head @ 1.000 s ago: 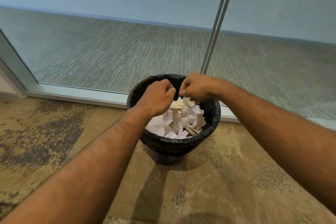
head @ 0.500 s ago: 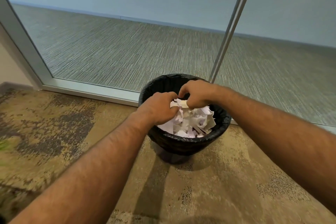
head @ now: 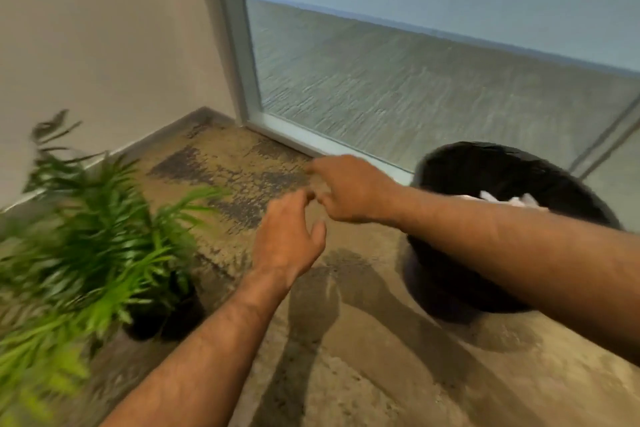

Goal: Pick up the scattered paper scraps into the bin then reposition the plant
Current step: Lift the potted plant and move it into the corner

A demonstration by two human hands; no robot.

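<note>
A black bin [head: 450,163] stands on the carpet at the right, with white paper scraps [head: 519,199] showing inside; my right forearm crosses in front of it. A green leafy plant [head: 90,239] in a dark pot [head: 166,319] stands at the left near the wall. My left hand [head: 287,236] and my right hand [head: 349,191] hover over the bare carpet between bin and plant, fingers loose, holding nothing. The picture is blurred by motion.
A beige wall [head: 104,45] rises at the left and meets a glass partition with a pale metal frame [head: 239,55] in the corner. The patterned tan and grey carpet [head: 346,374] covers the floor.
Both hands have left the bin and swung left, letting go of the scraps. The view has turned left, so the plant has come into sight and the bin sits at the right.
</note>
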